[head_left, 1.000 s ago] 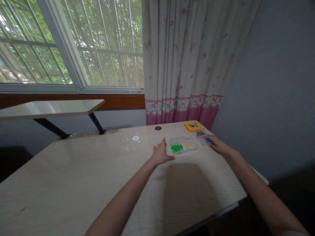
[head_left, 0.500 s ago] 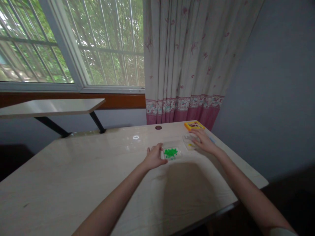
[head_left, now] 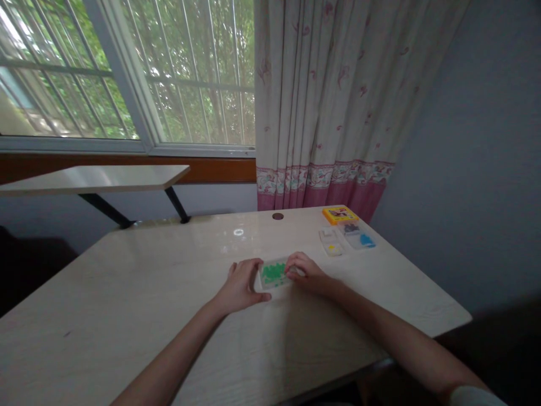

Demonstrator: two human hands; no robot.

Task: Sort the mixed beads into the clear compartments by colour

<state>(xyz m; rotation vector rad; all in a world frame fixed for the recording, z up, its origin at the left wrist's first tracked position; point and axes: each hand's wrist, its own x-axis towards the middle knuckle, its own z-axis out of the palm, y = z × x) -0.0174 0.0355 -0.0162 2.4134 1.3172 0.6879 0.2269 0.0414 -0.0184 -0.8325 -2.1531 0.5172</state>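
A small clear plastic box point(head_left: 273, 274) with many small green pieces inside lies on the table between my hands. Its lid seems to be down, as the green looks hazy. My left hand point(head_left: 240, 286) grips the box's left end, thumb at the near side and fingers at the far side. At the right end, the fingers of my right hand point(head_left: 307, 273) are bent together on the edge and cover that corner. I cannot make out whether anything small is between them.
Behind my right hand lie a clear box with yellow pieces point(head_left: 332, 248), a clear box with blue and dark pieces point(head_left: 366, 241) and a yellow-orange case point(head_left: 339, 214). The table point(head_left: 169, 293) has a cable hole point(head_left: 278, 216) and a raised shelf point(head_left: 127, 177).
My right hand has left the box with yellow pieces and come to the green one. The green box's raised lid has come down. The view has shifted slightly.
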